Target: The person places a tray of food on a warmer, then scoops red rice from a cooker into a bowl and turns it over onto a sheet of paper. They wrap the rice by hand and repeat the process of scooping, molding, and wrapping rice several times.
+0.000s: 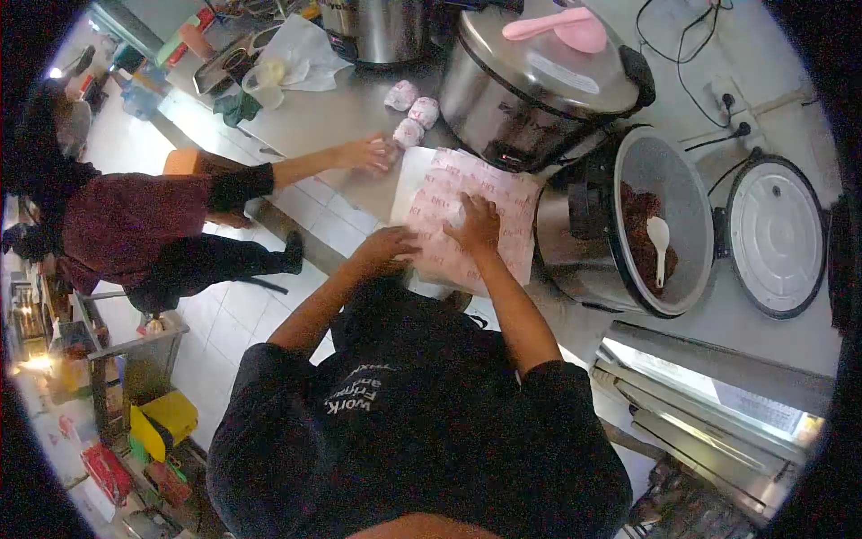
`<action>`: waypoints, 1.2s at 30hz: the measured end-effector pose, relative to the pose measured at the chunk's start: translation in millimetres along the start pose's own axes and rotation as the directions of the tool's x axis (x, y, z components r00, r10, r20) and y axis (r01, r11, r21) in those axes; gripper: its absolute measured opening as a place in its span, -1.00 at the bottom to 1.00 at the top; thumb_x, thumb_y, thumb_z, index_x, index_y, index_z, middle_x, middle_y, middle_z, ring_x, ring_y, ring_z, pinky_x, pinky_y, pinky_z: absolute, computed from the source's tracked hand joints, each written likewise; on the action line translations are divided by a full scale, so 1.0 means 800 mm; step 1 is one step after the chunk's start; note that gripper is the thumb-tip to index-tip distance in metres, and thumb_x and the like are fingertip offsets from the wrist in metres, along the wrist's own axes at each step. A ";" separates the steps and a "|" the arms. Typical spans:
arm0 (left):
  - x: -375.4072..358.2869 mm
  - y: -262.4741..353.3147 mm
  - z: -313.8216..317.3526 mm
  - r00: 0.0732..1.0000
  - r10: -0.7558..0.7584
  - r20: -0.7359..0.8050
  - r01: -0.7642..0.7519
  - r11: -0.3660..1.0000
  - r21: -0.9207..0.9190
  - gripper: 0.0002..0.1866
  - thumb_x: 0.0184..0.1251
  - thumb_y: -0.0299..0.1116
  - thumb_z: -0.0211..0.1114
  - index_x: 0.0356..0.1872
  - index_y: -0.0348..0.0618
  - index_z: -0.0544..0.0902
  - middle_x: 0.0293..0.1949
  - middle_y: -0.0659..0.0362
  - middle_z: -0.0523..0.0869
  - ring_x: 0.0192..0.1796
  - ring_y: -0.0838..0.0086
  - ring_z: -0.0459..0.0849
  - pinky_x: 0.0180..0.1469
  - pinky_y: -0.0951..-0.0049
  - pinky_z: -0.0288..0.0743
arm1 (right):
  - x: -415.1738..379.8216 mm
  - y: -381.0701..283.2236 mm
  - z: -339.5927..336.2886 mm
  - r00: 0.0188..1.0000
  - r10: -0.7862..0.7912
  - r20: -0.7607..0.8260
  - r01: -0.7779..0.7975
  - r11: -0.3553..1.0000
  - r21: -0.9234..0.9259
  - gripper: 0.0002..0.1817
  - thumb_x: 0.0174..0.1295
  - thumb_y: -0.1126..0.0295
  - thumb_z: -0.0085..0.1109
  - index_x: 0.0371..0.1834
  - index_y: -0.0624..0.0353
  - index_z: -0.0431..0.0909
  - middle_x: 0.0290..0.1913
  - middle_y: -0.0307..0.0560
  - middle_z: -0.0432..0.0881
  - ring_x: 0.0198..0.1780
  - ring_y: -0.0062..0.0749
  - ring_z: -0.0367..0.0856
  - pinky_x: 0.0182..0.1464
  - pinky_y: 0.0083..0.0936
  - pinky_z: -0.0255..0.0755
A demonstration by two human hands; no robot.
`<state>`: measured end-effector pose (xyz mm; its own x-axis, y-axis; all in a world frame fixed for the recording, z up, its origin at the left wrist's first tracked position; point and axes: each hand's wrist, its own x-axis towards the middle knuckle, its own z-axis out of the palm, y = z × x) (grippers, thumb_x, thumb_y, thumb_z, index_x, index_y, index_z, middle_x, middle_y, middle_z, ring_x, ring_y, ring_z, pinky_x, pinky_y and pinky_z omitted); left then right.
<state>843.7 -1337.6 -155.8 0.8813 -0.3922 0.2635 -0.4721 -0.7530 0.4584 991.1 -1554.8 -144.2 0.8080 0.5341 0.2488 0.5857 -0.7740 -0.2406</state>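
A stack of white wrapping paper with red print (pixel 512 211) lies on the counter in front of me. My right hand (pixel 476 225) rests over the sheets with its fingers bent around a small whitish lump (pixel 457 216), mostly hidden, whose kind I cannot make out. At the stack's left edge, my left hand (pixel 391 250) lies with its fingers stretched out toward the paper, holding nothing I can see. Just beyond the stack sit several small paper-wrapped bundles (pixel 422 111) in the same print. A co-worker's hand (pixel 364 154) reaches close to them from the left.
An open rice cooker (pixel 669 180) on the right holds dark reddish-brown food and a white rice paddle (pixel 660 247). Behind the paper stands a lidded cooker (pixel 530 99) with a pink paddle (pixel 561 30) on top. The co-worker (pixel 144 225) stands at the left.
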 end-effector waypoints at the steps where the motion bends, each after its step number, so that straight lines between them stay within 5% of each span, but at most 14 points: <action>1: 0.001 -0.003 0.002 0.998 -0.064 0.002 0.064 0.994 -0.093 -0.69 0.25 -0.14 0.31 0.01 0.12 0.70 0.13 0.15 0.62 0.24 0.17 0.50 0.29 0.19 0.35 | 0.005 -0.007 -0.008 0.993 0.057 0.100 -0.058 0.998 0.007 -0.23 -0.18 -0.06 0.45 0.18 -0.08 0.48 0.06 -0.08 0.55 0.04 -0.04 0.47 0.08 -0.17 0.43; 4: 0.009 -0.023 0.001 0.986 -0.068 0.155 0.089 0.987 -0.131 -0.73 0.22 -0.16 0.33 -0.09 0.07 0.73 0.10 0.16 0.63 0.24 0.20 0.49 0.26 0.21 0.37 | 0.002 0.010 -0.003 0.999 -0.001 0.037 -0.005 0.989 0.149 -0.23 -0.18 -0.04 0.47 0.18 -0.03 0.47 0.07 -0.02 0.55 0.05 0.00 0.48 0.09 -0.12 0.41; 7: 0.012 -0.054 0.027 0.976 -0.033 0.216 0.067 0.986 -0.152 -0.78 0.22 -0.18 0.29 -0.18 0.01 0.73 0.10 0.19 0.61 0.28 0.23 0.43 0.26 0.19 0.35 | -0.031 0.021 -0.063 0.957 -0.044 -0.286 0.102 0.976 0.192 -0.16 -0.19 -0.03 0.50 0.21 0.07 0.44 0.14 -0.01 0.51 0.12 0.02 0.46 0.12 -0.02 0.39; 9: 0.024 -0.027 -0.015 0.995 -0.020 0.095 0.029 0.995 -0.092 -0.79 0.24 -0.18 0.26 -0.24 -0.03 0.72 0.13 0.22 0.60 0.31 0.23 0.40 0.30 0.17 0.30 | -0.079 0.025 -0.117 0.923 -0.063 -0.379 0.039 0.997 -0.073 -0.19 -0.22 -0.02 0.54 0.17 0.02 0.49 0.06 0.03 0.55 0.07 0.02 0.50 0.09 -0.09 0.36; 13: 0.031 -0.029 -0.005 0.997 0.027 0.066 -0.023 0.998 -0.060 -0.74 0.30 -0.19 0.19 -0.12 -0.06 0.67 0.17 0.25 0.58 0.37 0.21 0.33 0.38 0.12 0.20 | -0.200 0.082 -0.119 0.919 0.301 -0.256 -0.349 0.922 -0.167 -0.17 -0.15 -0.05 0.47 0.23 0.07 0.45 0.07 0.07 0.55 0.14 0.02 0.45 0.17 -0.05 0.32; 16: 0.031 -0.054 0.018 0.989 0.121 0.089 -0.113 0.989 -0.091 -0.69 0.35 -0.25 0.13 0.03 -0.13 0.57 0.13 0.12 0.58 0.31 0.17 0.40 0.37 0.10 0.20 | -0.231 0.102 -0.095 0.862 0.501 -0.075 -0.501 0.865 0.016 -0.13 -0.14 -0.07 0.45 0.25 0.14 0.41 0.08 0.11 0.52 0.15 0.05 0.42 0.21 -0.02 0.28; 17: 0.035 -0.058 0.020 0.988 0.118 0.103 -0.105 0.987 -0.123 -0.70 0.36 -0.26 0.12 0.02 -0.15 0.56 0.11 0.09 0.59 0.28 0.15 0.43 0.36 0.09 0.20 | -0.233 0.099 -0.089 0.899 0.373 -0.228 -0.431 0.843 -0.322 -0.10 -0.14 -0.04 0.44 0.29 0.18 0.37 0.09 0.17 0.50 0.14 0.08 0.42 0.23 -0.03 0.26; 20: 0.054 -0.066 -0.001 0.983 0.104 0.151 -0.067 0.970 -0.233 -0.72 0.36 -0.27 0.12 -0.01 -0.19 0.54 0.04 0.04 0.60 0.21 0.10 0.48 0.33 0.07 0.23 | -0.184 0.041 -0.126 0.911 0.361 -0.200 -0.361 0.932 0.038 -0.16 -0.09 -0.01 0.42 0.26 0.19 0.39 0.04 0.18 0.53 0.15 0.08 0.42 0.25 -0.05 0.24; 25: 0.065 -0.064 -0.025 0.968 0.200 0.152 -0.146 0.940 -0.309 -0.67 0.30 -0.20 0.21 -0.02 -0.18 0.52 -0.02 0.04 0.61 0.17 0.07 0.50 0.30 0.07 0.25 | -0.118 0.012 -0.066 0.998 0.017 0.056 -0.021 0.997 0.069 -0.53 0.00 0.22 0.35 0.02 0.09 0.55 -0.05 -0.06 0.63 0.01 -0.05 0.56 0.19 -0.13 0.35; 28: 0.063 -0.063 -0.040 0.973 0.171 0.154 -0.120 0.949 -0.293 -0.62 0.24 -0.20 0.31 0.00 -0.15 0.51 0.03 0.02 0.61 0.24 0.08 0.47 0.33 0.07 0.25 | -0.127 0.008 -0.071 0.978 0.205 0.042 -0.209 0.936 0.284 -0.64 0.02 0.35 0.32 -0.06 0.07 0.59 -0.01 -0.13 0.65 0.02 -0.10 0.59 0.26 -0.14 0.33; 33: 0.045 -0.091 -0.030 0.979 0.113 0.167 -0.034 0.909 -0.415 -0.64 0.21 -0.31 0.39 0.00 -0.20 0.61 0.08 -0.03 0.63 0.29 0.14 0.47 0.32 0.14 0.32 | -0.181 -0.004 -0.055 0.964 0.260 0.056 -0.260 0.875 0.409 -0.71 0.04 0.40 0.28 -0.11 0.09 0.61 -0.02 -0.12 0.66 0.08 -0.13 0.58 0.42 -0.15 0.18; 36: 0.047 -0.101 -0.027 0.958 -0.150 0.246 0.277 0.715 -0.642 -0.70 0.26 -0.38 0.36 0.00 -0.21 0.67 0.04 -0.02 0.67 0.19 0.22 0.57 0.25 0.24 0.41 | -0.185 -0.006 -0.046 0.942 0.333 0.039 -0.318 0.852 0.415 -0.76 0.16 0.35 0.20 -0.11 0.13 0.60 -0.09 -0.04 0.68 0.03 -0.11 0.61 0.29 -0.18 0.32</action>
<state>914.5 -1279.9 -164.8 0.9194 -0.3925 -0.0254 -0.1054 -0.3080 0.9455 866.4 -1642.4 -145.6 0.9587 0.2586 0.1181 0.2687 -0.6887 -0.6734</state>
